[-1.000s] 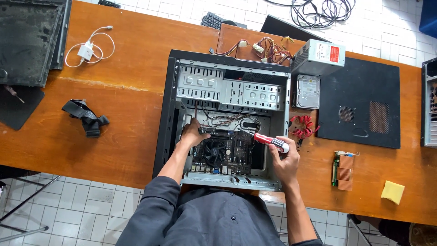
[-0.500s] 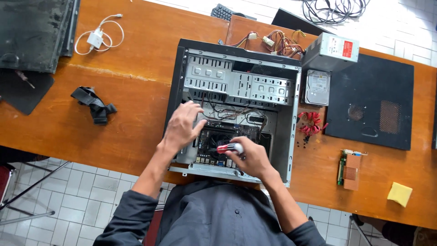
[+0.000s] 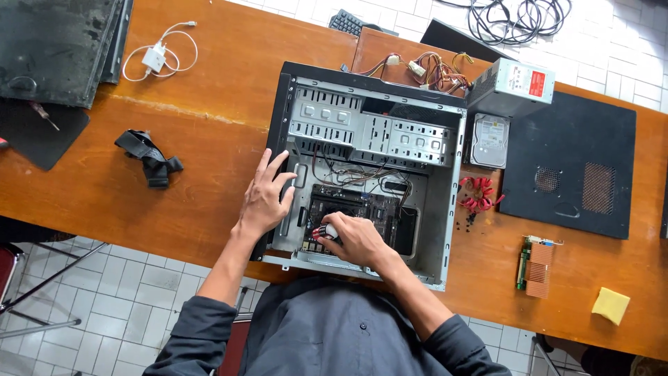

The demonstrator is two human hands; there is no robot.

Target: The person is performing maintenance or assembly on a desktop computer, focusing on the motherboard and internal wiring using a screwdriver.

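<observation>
Computer case [image 3: 445,209]: lies open near the front edge of the surface [image 3: 209,125], motherboard [image 3: 355,209] showing inside.
Right hand [image 3: 356,239]: closed around a red-and-white screwdriver [image 3: 324,232], over the motherboard.
Left hand [image 3: 266,195]: open, fingers spread, flat on the case's left wall.
Beside the case: hard drive [image 3: 490,141] and power supply [image 3: 511,85] toward the back-right; black side panel [image 3: 572,163] further right.
Hidden: the screwdriver's tip, under the right hand.

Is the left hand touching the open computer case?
Touching. The head view shows the left hand lying flat on the left edge of the computer case, fingers spread over its side wall. No gap shows between palm and metal.
</observation>
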